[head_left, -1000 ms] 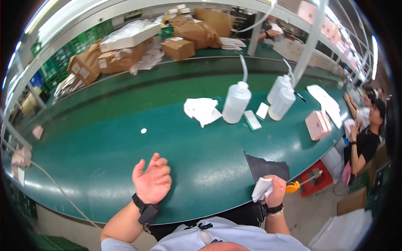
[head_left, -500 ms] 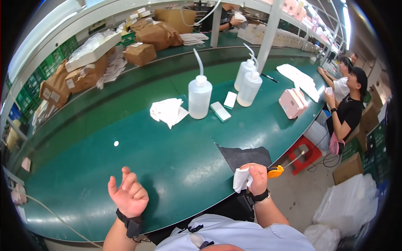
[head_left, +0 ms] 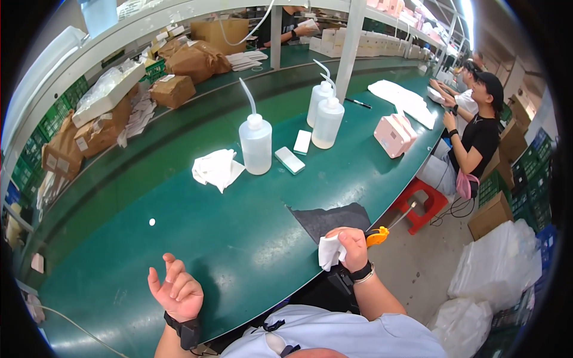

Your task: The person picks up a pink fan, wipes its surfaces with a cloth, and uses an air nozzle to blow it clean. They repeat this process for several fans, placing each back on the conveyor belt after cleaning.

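My right hand (head_left: 351, 249) is closed round a folded white cloth (head_left: 329, 253) above the near edge of the green work table. From the same fist, on its right side, sticks out an orange-and-black handled tool (head_left: 376, 237) with a thin rod and a pale tip. A dark grey cloth (head_left: 331, 219) lies flat on the table just beyond this hand. My left hand (head_left: 177, 289) is raised over the table, palm up, fingers apart and loosely curled, holding nothing. Past it lies a small white disc (head_left: 152, 222).
Squeeze bottles with bent spouts (head_left: 255, 146), a crumpled white cloth (head_left: 218, 169), two sponge blocks (head_left: 290, 161) and a pink case (head_left: 395, 136) stand farther back. A metal post (head_left: 351, 51) rises behind. Co-workers (head_left: 477, 128) sit along the right, by a red stool (head_left: 421, 206).
The view has turned slightly, so the table things sit farther left in the picture. Both hands keep nearly the same pose, the right still gripping the white cloth and orange-handled tool.
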A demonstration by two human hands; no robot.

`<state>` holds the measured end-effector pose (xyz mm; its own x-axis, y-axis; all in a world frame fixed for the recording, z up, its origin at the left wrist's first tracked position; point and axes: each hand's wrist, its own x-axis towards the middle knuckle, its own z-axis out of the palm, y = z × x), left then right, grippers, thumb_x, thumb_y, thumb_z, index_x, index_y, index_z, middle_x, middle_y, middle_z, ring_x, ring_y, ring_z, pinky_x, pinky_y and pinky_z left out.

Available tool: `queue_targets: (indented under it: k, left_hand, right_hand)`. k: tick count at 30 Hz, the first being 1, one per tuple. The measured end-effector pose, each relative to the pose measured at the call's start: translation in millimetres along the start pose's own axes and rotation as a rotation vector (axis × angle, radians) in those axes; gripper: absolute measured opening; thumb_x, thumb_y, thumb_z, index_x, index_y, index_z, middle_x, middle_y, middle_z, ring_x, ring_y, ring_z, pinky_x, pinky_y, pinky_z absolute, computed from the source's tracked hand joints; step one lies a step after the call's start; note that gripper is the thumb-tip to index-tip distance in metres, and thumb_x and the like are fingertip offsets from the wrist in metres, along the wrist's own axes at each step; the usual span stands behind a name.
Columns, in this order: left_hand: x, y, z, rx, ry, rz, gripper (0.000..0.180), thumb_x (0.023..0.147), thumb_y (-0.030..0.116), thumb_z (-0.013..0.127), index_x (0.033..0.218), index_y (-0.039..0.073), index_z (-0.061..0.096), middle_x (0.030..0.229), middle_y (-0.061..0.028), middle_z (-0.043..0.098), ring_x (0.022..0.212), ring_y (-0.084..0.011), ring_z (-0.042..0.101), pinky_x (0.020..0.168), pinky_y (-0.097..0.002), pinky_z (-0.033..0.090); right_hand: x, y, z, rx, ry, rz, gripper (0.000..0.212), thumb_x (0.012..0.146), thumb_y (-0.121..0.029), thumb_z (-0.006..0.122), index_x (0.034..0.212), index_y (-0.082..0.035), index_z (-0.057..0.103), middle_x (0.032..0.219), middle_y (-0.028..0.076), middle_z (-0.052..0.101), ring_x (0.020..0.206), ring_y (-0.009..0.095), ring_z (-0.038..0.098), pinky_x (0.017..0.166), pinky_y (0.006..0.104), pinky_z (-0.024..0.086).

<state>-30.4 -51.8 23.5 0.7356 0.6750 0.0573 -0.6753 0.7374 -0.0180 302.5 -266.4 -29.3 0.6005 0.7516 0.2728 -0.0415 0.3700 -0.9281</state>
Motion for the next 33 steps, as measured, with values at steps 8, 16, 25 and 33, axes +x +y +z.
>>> queue_targets:
  k: [8, 16, 25, 33]
  left_hand:
    - [6, 1, -3, 0.006, -0.066, -0.044, 0.036, 0.099, 0.031, 0.053, 0.124, 0.005, 0.051, 0.072, -0.0018, 0.047, 0.042, -0.0083, 0.035, 0.038, -0.0221, 0.028]
    - [7, 11, -2, 0.174, -0.225, -0.044, 0.037, 0.1, 0.033, 0.051, 0.125, 0.006, 0.049, 0.068, -0.0025, 0.046, 0.042, -0.0083, 0.033, 0.037, -0.0222, 0.027]
    - [0, 9, 1, 0.191, -0.188, -0.009, 0.036, 0.101, 0.034, 0.051, 0.124, 0.007, 0.048, 0.066, -0.0013, 0.043, 0.041, -0.0079, 0.029, 0.038, -0.0218, 0.026]
    - [5, 10, 0, 0.19, -0.198, 0.031, 0.038, 0.1, 0.038, 0.051, 0.124, 0.008, 0.05, 0.068, -0.0005, 0.046, 0.042, -0.0076, 0.032, 0.039, -0.022, 0.028]
  right_hand:
    - [1, -4, -14, -0.022, -0.019, 0.097, 0.03, 0.096, -0.02, 0.057, 0.093, 0.008, 0.07, 0.098, 0.016, 0.07, 0.085, 0.021, 0.067, 0.077, 0.0319, 0.052]
    - [9, -12, -6, -0.127, -0.136, 0.092, 0.028, 0.1, -0.018, 0.054, 0.099, 0.006, 0.07, 0.092, 0.008, 0.07, 0.083, 0.012, 0.064, 0.074, 0.0263, 0.05]
    - [11, -12, 0, -0.143, -0.173, 0.091, 0.029, 0.1, -0.019, 0.054, 0.099, 0.006, 0.07, 0.093, 0.009, 0.07, 0.083, 0.013, 0.064, 0.074, 0.0265, 0.05]
    - [5, -11, -8, -0.197, -0.147, 0.077, 0.033, 0.098, -0.022, 0.056, 0.093, 0.007, 0.07, 0.095, 0.015, 0.071, 0.084, 0.019, 0.066, 0.076, 0.0301, 0.051]
